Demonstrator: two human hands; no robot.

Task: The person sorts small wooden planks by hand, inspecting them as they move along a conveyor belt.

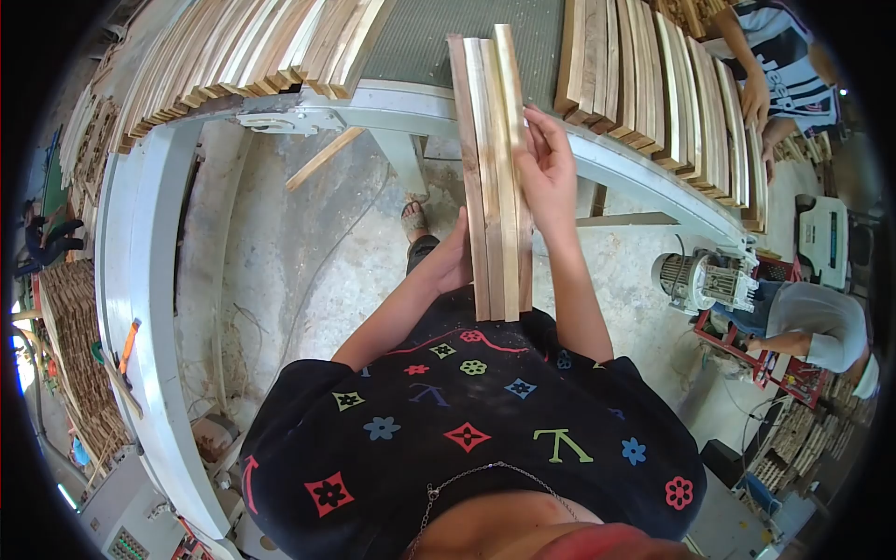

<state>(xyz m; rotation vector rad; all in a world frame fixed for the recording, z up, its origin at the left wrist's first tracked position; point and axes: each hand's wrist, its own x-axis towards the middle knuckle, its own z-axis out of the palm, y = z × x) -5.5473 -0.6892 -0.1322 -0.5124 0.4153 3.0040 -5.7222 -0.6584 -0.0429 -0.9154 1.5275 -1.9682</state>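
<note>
A small bundle of wooden strips (497,210) stands lengthwise in front of my chest, its lower ends by my shirt and its upper ends over the edge of the conveyor table. The strips differ in tone, and their upper ends are not level. My left hand (455,254) is closed against the bundle's left side near the lower part, its fingers mostly hidden behind the wood. Higher up on the right side, my right hand (549,175) grips the bundle with bent fingers, its thumb against the wood.
Rows of wooden strips stand on the conveyor table (425,47) at left (252,51) and right (653,93). A co-worker's hand (756,98) touches the right row. One loose strip (324,159) lies below. A motor (686,277) hangs at right, near another person (812,322).
</note>
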